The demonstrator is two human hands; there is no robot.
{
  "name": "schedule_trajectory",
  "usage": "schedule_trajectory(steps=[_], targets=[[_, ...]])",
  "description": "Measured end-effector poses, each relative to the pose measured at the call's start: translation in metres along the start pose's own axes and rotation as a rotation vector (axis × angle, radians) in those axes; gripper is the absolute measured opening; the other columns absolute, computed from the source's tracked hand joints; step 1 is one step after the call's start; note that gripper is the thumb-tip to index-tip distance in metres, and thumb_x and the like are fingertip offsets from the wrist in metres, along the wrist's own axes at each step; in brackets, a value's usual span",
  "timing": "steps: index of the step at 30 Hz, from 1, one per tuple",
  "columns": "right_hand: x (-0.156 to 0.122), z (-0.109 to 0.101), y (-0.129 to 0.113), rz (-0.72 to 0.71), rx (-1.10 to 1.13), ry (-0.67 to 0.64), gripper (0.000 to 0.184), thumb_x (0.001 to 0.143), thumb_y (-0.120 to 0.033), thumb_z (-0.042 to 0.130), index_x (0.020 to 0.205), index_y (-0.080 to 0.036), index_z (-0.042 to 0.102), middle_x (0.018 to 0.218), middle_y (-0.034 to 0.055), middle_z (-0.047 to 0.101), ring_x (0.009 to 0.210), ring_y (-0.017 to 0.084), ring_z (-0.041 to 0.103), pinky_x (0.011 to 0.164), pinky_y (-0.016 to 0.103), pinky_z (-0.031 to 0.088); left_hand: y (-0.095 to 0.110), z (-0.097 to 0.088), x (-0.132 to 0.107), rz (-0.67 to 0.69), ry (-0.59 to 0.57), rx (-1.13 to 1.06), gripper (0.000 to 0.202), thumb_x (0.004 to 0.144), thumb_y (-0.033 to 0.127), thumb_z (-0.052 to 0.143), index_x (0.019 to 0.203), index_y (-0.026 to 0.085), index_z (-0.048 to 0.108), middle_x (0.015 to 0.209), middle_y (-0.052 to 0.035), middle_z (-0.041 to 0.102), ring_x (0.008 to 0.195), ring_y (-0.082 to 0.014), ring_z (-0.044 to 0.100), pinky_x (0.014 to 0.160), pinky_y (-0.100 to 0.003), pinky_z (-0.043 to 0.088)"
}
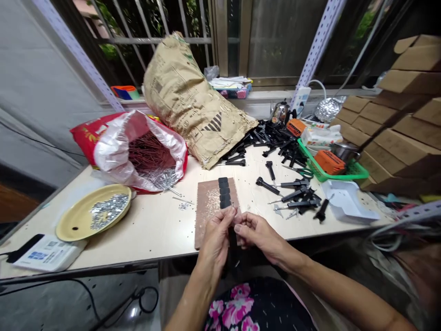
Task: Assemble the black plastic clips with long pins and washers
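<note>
Head view: left hand and right hand pinch one black part shut-fingered at the table's near edge, a short row lies on the board, and the far-edge heap looks largely untouched, so most seems left.

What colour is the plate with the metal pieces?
Pale yellow; the plate shows best in the head view.

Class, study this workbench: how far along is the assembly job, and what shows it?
Seemingly done: a short row of black plastic caps on the brown board. In hand: the left hand and right hand pinch one black part at the board's near end. Left: a pile of loose black plastic handles beside the brown paper sack, so most likely remains.
</note>
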State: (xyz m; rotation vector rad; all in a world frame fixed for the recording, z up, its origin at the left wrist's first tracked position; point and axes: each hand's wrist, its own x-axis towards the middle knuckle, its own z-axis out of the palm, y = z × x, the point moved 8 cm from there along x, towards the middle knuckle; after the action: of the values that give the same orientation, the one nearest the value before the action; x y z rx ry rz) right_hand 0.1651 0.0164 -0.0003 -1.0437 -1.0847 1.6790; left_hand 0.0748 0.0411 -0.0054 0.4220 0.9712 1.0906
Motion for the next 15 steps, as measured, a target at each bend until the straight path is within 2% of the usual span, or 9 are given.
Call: schedule_trajectory(steps=[3,5,7,9,11,15], targets=[[-0.037,-0.023,0.014,-0.021,0.018,0.178,0.027,0.076,-0.038,0.068,0.09,-0.017,0.058,0.085,0.0001,0.056,0.076,0.01,0.051,0.066,0.02,0.043,-0.034,0.015,-0.01,-0.034,0.001,-0.04,0.03,0.049,0.024,0.086,0.071,0.011,0.07,0.077,-0.0059,0.07,0.076,-0.0135,0.063,0.073,-0.021,0.047],[-0.06,-0.036,0.027,0.011,0.081,0.305,0.024,0.077,-0.038,0.067,0.085,-0.018,0.056,0.082,-0.0005,0.055,0.074,0.01,0.051,0.066,0.021,0.044,-0.058,0.023,-0.016,-0.09,0.004,-0.056,0.031,0.049,0.024,0.086,0.071,0.011,0.069,0.078,-0.0059,0.07,0.072,-0.0125,0.063,0.07,-0.021,0.048],[-0.076,-0.041,0.044,0.107,0.217,0.37,0.024,0.079,-0.041,0.062,0.084,-0.019,0.054,0.076,-0.0014,0.052,0.066,0.01,0.051,0.06,0.022,0.045,-0.082,0.028,-0.024,-0.189,-0.004,0.001,0.033,0.053,0.029,0.084,0.076,0.011,0.068,0.073,-0.0042,0.069,0.055,-0.0091,0.059,0.056,-0.02,0.047],[-0.085,-0.04,0.057,0.195,0.361,0.389,0.028,0.081,-0.046,0.058,0.087,-0.019,0.053,0.073,-0.0018,0.051,0.057,0.01,0.051,0.052,0.023,0.045,-0.101,0.03,-0.031,-0.301,-0.031,0.099,0.036,0.06,0.038,0.079,0.083,0.013,0.066,0.062,-0.0005,0.064,0.036,-0.0052,0.045,0.038,-0.019,0.037],[-0.087,-0.037,0.064,0.246,0.465,0.363,0.032,0.08,-0.049,0.058,0.09,-0.02,0.053,0.073,-0.0025,0.051,0.048,0.007,0.047,0.043,0.021,0.041,-0.108,0.029,-0.034,-0.329,-0.042,0.173,0.038,0.064,0.042,0.076,0.085,0.013,0.065,0.056,0.0019,0.06,0.031,-0.003,0.036,0.032,-0.017,0.029],[-0.085,-0.035,0.069,0.304,0.578,0.286,0.03,0.078,-0.046,0.062,0.088,-0.019,0.054,0.072,-0.0047,0.05,0.04,0.001,0.035,0.036,0.015,0.027,-0.104,0.026,-0.035,-0.251,-0.066,0.199,0.035,0.066,0.041,0.075,0.082,0.011,0.067,0.062,-0.0004,0.061,0.047,-0.0045,0.048,0.046,-0.015,0.039]])
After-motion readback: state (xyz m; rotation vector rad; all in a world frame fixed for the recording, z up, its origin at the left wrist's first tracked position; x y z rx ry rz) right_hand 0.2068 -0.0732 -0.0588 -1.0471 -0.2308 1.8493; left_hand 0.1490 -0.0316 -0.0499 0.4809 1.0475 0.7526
